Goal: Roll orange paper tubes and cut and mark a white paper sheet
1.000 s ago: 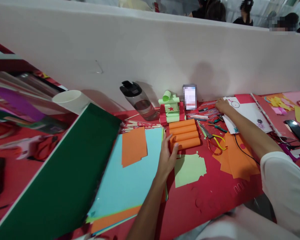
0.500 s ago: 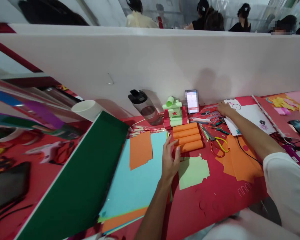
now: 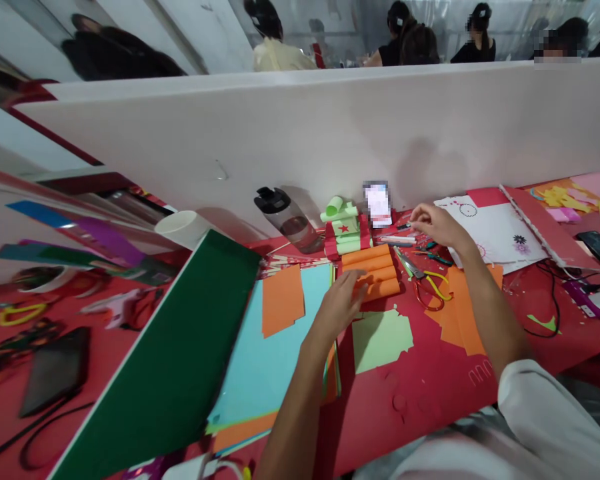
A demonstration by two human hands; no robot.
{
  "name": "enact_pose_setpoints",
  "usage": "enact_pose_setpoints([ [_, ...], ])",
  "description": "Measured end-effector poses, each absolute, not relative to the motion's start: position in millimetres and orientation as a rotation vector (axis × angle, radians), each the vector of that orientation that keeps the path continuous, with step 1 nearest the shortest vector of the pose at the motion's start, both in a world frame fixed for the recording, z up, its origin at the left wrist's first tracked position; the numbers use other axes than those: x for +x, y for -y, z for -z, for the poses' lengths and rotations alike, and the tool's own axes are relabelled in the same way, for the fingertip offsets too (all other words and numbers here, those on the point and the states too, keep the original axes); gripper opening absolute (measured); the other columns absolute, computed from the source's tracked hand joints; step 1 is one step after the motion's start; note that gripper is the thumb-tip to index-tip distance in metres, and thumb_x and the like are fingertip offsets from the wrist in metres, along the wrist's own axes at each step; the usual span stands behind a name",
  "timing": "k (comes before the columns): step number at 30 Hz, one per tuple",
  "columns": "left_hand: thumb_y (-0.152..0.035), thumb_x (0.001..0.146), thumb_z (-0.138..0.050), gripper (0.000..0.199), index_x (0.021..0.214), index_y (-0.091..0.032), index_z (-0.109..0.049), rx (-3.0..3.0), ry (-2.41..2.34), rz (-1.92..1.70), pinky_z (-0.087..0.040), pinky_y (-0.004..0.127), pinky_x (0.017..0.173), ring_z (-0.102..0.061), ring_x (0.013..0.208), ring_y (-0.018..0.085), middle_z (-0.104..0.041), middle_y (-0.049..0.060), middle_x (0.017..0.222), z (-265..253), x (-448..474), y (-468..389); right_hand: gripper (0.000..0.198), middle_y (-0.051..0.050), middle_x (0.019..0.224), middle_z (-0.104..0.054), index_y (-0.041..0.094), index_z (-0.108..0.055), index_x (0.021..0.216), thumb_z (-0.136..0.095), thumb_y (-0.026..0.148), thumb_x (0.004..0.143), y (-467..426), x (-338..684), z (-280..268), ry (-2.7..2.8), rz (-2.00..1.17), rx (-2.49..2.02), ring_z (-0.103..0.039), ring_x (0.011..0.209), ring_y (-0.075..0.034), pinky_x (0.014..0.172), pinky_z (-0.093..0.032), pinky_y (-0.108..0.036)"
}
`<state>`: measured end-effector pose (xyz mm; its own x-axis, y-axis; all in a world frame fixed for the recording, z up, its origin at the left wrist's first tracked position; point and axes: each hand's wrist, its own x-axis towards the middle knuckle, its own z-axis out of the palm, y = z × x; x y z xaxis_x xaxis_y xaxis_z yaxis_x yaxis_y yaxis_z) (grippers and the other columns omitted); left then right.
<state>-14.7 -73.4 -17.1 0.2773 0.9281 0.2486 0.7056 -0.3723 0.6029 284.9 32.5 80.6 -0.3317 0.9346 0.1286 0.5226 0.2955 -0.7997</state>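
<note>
My left hand (image 3: 341,303) rests at the left end of a row of orange paper rolls (image 3: 375,263), its fingers apart and touching the lower rolls. Above the cluttered tools, my right hand (image 3: 437,225) has its fingers drawn together in a pinch; whatever small thing they hold is too small to make out. Scissors (image 3: 425,283) with yellow and red handles lie right of the rolls. Behind the rolls stands a green and red paper piece (image 3: 345,229) with a red star. A pale green paper sheet (image 3: 383,340) lies in front.
A green board (image 3: 165,360) leans left of stacked blue paper (image 3: 260,380). A dark bottle (image 3: 293,223) and a lit phone (image 3: 379,204) stand against the white partition (image 3: 280,133). Orange paper pieces (image 3: 463,310) lie at right, a glue gun (image 3: 117,307) far left.
My right hand has lifted off the tools and come left, fingers pinched. My left hand has moved onto the orange rolls. The view has shifted slightly.
</note>
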Motion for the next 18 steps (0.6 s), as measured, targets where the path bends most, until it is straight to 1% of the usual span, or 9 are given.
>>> enact_pose_setpoints([
  [1, -0.036, 0.104, -0.050, 0.031, 0.127, -0.025, -0.067, 2.236, -1.477, -0.678, -0.057, 0.044, 0.100, -0.070, 0.120, 0.032, -0.072, 0.013, 0.129, 11.4, -12.5, 65.6, 0.009, -0.005, 0.094, -0.077, 0.022, -0.063, 0.104, -0.064, 0.025, 0.096, -25.4, 283.0, -75.9, 1.955, -0.950, -1.295, -0.072, 0.084, -0.020, 0.073, -0.052, -0.030],
  [3, -0.027, 0.102, -0.050, 0.030, 0.123, -0.024, -0.071, 2.321, -1.504, -0.368, -0.056, 0.045, 0.098, -0.071, 0.119, 0.034, -0.073, 0.015, 0.128, 3.1, -7.1, 48.9, 0.014, -0.005, 0.096, -0.077, 0.022, -0.066, 0.109, -0.066, 0.023, 0.094, -17.7, 280.4, -65.7, 1.985, -0.996, -1.300, -0.070, 0.082, -0.019, 0.071, -0.051, -0.029],
  [4, -0.024, 0.100, -0.051, 0.031, 0.124, -0.023, -0.071, 2.336, -1.537, -0.230, -0.056, 0.045, 0.097, -0.071, 0.117, 0.035, -0.074, 0.016, 0.128, 0.8, -4.1, 40.8, 0.015, -0.004, 0.096, -0.077, 0.022, -0.068, 0.109, -0.067, 0.022, 0.093, -16.3, 279.8, -61.3, 2.029, -0.987, -1.307, -0.070, 0.082, -0.019, 0.072, -0.050, -0.029],
  [6, -0.021, 0.096, -0.057, 0.031, 0.124, -0.021, -0.072, 2.336, -1.554, -0.101, -0.056, 0.044, 0.092, -0.074, 0.112, 0.037, -0.075, 0.018, 0.125, 0.7, 0.9, 26.5, 0.012, -0.003, 0.095, -0.077, 0.021, -0.072, 0.103, -0.068, 0.021, 0.092, -15.9, 279.8, -55.7, 2.147, -0.938, -1.335, -0.069, 0.082, -0.018, 0.072, -0.048, -0.028],
  [9, -0.017, 0.091, -0.062, 0.032, 0.121, -0.021, -0.073, 2.320, -1.556, -0.005, -0.056, 0.041, 0.087, -0.076, 0.107, 0.037, -0.077, 0.019, 0.120, 8.5, 3.9, 13.0, 0.008, -0.002, 0.093, -0.078, 0.021, -0.075, 0.095, -0.067, 0.020, 0.093, -15.9, 281.9, -55.0, 2.281, -0.922, -1.359, -0.069, 0.083, -0.018, 0.073, -0.044, -0.028],
  [14, -0.015, 0.086, -0.063, 0.046, 0.131, -0.022, -0.070, 2.302, -1.546, 0.054, -0.056, 0.038, 0.084, -0.077, 0.102, 0.035, -0.078, 0.017, 0.121, 24.4, -0.6, 11.5, 0.010, -0.002, 0.094, -0.079, 0.022, -0.075, 0.094, -0.066, 0.018, 0.093, -16.6, 286.8, -58.1, 2.347, -0.976, -1.324, -0.070, 0.082, -0.018, 0.073, -0.043, -0.030],
  [18, -0.017, 0.087, -0.059, 0.043, 0.129, -0.022, -0.070, 2.317, -1.484, 0.024, -0.056, 0.041, 0.086, -0.075, 0.106, 0.037, -0.076, 0.018, 0.123, 29.0, -3.2, 18.8, 0.011, -0.002, 0.089, -0.078, 0.024, -0.075, 0.091, -0.064, 0.021, 0.094, -19.4, 290.0, -57.5, 2.343, -1.001, -1.285, -0.069, 0.078, -0.019, 0.073, -0.043, -0.032],
])
